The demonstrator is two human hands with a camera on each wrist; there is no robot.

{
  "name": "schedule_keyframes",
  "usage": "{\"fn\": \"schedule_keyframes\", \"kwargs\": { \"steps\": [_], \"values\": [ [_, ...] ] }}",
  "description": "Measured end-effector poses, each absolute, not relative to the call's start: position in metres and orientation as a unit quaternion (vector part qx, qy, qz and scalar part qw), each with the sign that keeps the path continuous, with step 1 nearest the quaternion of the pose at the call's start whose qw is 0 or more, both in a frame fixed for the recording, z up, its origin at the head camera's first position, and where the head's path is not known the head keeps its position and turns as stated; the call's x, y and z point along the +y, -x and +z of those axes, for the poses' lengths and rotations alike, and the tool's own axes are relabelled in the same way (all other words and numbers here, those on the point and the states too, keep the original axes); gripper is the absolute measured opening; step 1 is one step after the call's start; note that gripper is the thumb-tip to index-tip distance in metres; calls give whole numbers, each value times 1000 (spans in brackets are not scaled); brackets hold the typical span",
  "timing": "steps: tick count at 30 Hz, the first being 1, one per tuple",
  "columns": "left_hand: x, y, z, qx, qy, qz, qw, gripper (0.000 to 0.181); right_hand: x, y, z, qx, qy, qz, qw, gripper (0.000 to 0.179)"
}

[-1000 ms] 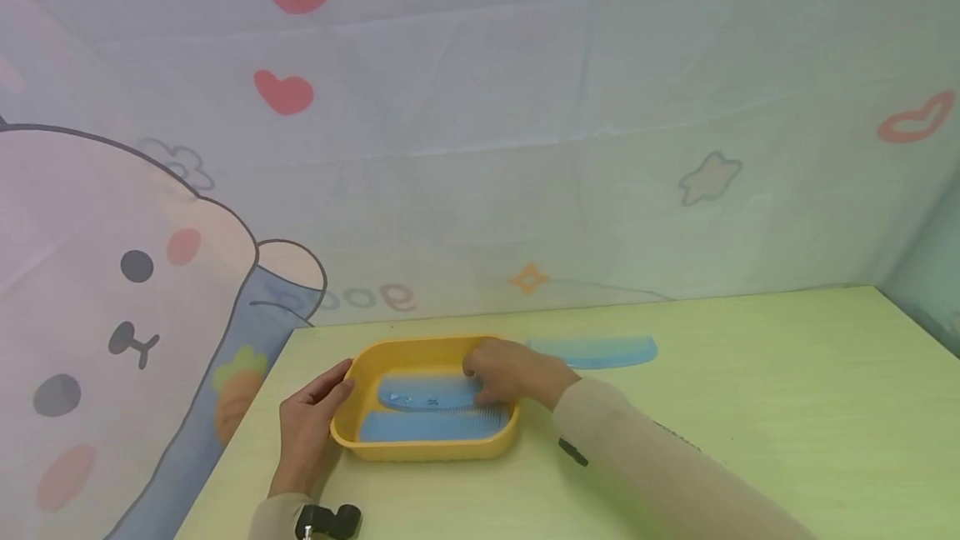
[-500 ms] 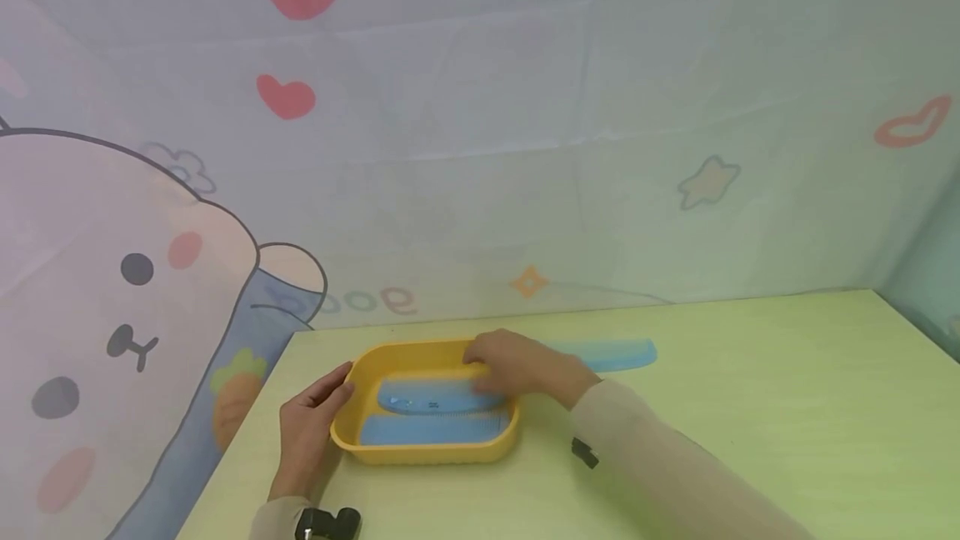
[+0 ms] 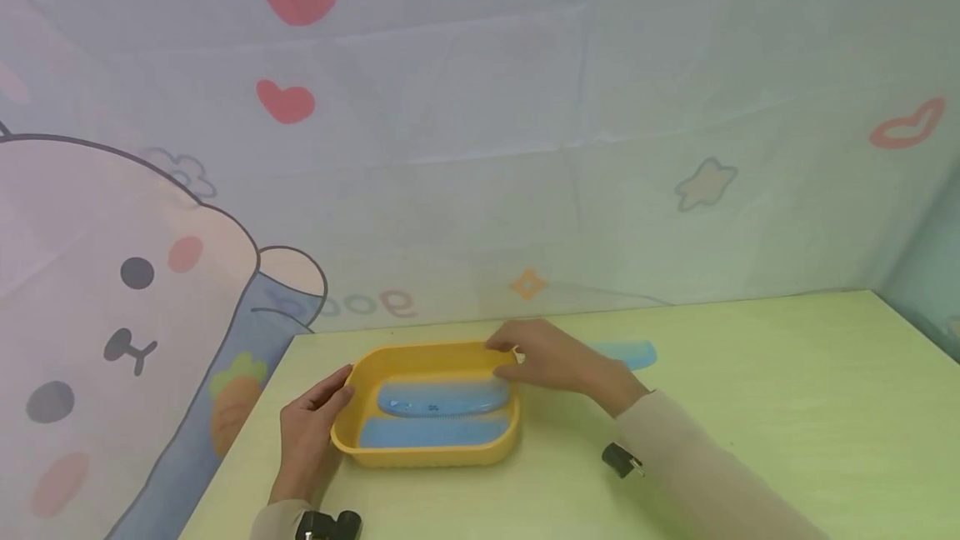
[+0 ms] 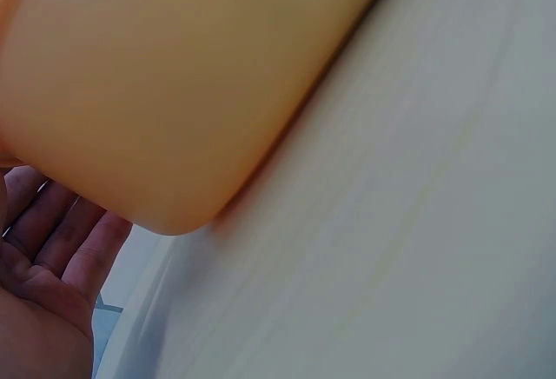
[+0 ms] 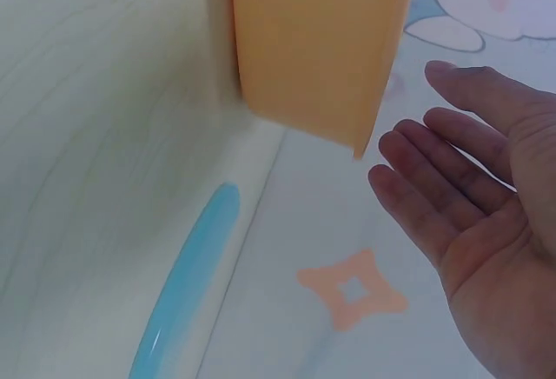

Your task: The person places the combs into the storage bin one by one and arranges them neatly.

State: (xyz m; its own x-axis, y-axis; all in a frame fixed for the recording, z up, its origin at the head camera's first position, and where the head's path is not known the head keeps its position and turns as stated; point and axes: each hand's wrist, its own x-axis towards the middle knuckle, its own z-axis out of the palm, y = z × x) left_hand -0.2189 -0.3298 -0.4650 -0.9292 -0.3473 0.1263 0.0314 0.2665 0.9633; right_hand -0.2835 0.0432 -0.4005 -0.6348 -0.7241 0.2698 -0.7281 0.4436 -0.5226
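Observation:
A yellow plastic basket (image 3: pixel 427 458) sits on the table's left part. Two blue combs lie side by side inside it: an upper comb (image 3: pixel 442 400) with a curved back and a lower comb (image 3: pixel 431 432). My left hand (image 3: pixel 307 427) rests against the basket's left end, thumb at the rim; its fingertips are hidden behind the wall in the left wrist view. At the opposite end my right hand (image 3: pixel 558 361) hovers by the rim with fingers parted and nothing between them. A third blue comb (image 3: pixel 630 354) lies on the table, partly hidden behind that hand.
The pale green table (image 3: pixel 750 407) meets a printed cloth backdrop (image 3: pixel 465 223) along its back edge, with the basket near it. Black wrist cameras are strapped at both sleeves.
My right hand has drawn out of the basket, up and rightward past its right rim, leaving the upper comb lying inside. It now covers more of the table comb. The left hand stays put.

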Motion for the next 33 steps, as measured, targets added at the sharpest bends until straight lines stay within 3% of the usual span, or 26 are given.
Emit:
{"fn": "schedule_keyframes", "kwargs": {
  "steps": [10,33],
  "values": [
    [-332,218,-465,-780,-100,-598,154,38,85,285,-410,-859,-362,361,-11,36],
    [-332,215,-464,-778,-95,-601,158,37,175,295,-441,-903,-283,323,-16,43]
  ]
}}
